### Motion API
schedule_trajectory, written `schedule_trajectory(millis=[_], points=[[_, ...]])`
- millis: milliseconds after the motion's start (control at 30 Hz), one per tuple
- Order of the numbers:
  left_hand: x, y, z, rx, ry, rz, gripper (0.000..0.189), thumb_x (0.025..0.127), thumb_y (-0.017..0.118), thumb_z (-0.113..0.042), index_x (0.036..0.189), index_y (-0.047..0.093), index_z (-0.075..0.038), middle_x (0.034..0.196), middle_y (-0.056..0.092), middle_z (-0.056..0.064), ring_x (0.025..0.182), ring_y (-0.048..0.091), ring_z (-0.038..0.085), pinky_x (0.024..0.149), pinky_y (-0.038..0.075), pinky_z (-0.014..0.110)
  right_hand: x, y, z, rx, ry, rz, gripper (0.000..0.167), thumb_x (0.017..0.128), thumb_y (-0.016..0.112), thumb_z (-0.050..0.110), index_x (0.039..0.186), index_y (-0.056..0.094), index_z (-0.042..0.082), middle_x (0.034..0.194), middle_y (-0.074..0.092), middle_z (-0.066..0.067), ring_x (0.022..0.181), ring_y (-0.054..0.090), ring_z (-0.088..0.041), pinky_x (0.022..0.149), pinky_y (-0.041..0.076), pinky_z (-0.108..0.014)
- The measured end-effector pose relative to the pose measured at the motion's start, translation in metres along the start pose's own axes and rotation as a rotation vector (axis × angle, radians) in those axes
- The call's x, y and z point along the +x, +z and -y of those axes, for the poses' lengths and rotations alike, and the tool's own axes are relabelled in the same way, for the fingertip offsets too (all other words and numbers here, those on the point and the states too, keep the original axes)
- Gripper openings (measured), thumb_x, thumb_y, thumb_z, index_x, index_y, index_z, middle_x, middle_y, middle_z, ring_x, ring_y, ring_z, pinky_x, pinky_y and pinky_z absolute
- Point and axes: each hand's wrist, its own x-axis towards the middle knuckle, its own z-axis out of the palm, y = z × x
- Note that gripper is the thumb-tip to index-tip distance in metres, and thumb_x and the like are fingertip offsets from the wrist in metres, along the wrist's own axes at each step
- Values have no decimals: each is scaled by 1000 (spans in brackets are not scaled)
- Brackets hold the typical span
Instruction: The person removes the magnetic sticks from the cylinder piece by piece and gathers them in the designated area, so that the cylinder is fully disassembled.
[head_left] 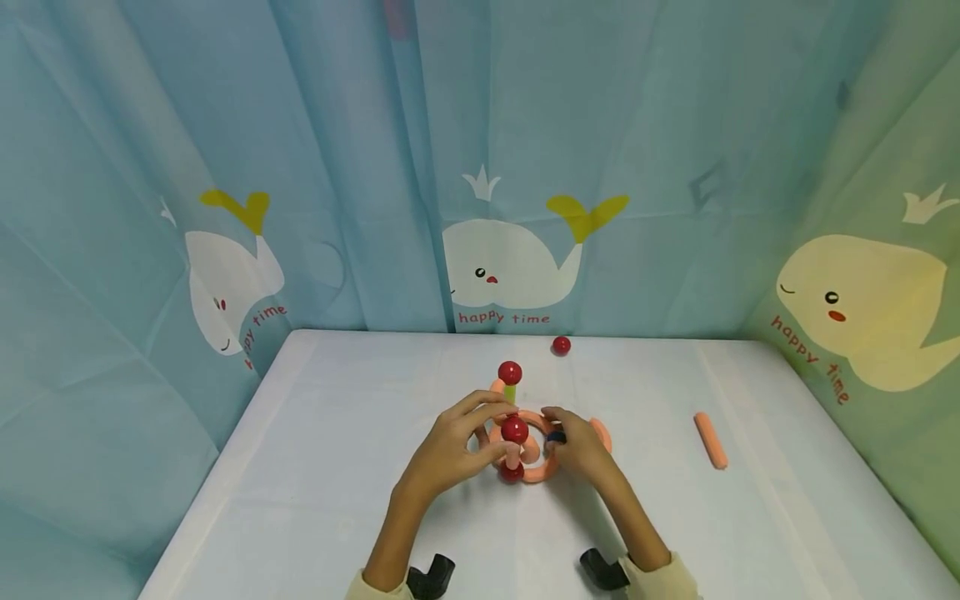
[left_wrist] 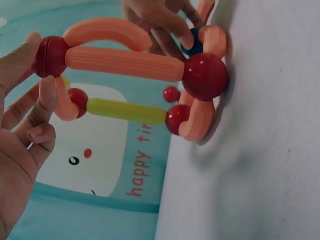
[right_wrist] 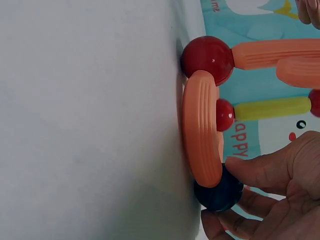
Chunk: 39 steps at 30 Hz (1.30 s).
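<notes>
A toy frame of balls and rods stands on the white table. My left hand [head_left: 457, 437] pinches the upper red ball [left_wrist: 50, 56]. From that ball a straight orange rod [left_wrist: 125, 64] runs down to a large red ball [left_wrist: 205, 76], and a curved orange rod [left_wrist: 107, 32] sticks out with its far end free. Farther back, a yellow-green rod [left_wrist: 127, 111] joins two smaller-looking red balls. My right hand [right_wrist: 280, 185] grips a dark blue ball [right_wrist: 220, 189] at the base, where a curved orange rod [right_wrist: 202, 127] meets it.
A loose red ball [head_left: 561, 345] lies near the table's back edge. To the right is a separate orange rod [head_left: 711, 440]. Another curved orange piece [head_left: 602, 435] shows beside the right hand. A blue curtain [head_left: 360, 167] with whales hangs behind the white table [head_left: 315, 500].
</notes>
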Motion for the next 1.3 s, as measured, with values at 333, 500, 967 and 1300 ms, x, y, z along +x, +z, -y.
schedule_trajectory(millis=[333,500,967,1300], points=[[-1,11,-1,-47,-42,13,43,87,75,-27,127,64,-16,122,61,-4,93,58,7,74,52,18,14,-2,-6,10,-40,15,44,82,61,-10,125,61,-1,121,65,-21,109,61,-34,97,49,-53],[-1,17,1,-71,-46,6,43,87,75,-25,128,63,-17,118,61,-5,80,54,4,66,53,23,13,-5,-5,-7,-103,-72,34,88,60,-7,121,63,-2,120,64,-24,111,61,-39,96,49,-54],[1,24,3,-100,-44,-13,43,87,74,-20,128,63,-15,114,63,-1,74,55,8,65,52,19,-7,-36,-2,299,-426,-1,19,99,55,12,113,68,10,102,72,0,95,67,-16,84,52,-28],[1,25,7,-96,-9,-26,40,89,72,-23,127,63,-14,112,64,-1,78,57,12,66,52,17,-10,-41,-1,317,-522,122,23,87,73,12,109,68,17,103,70,2,93,64,-14,84,54,-39]])
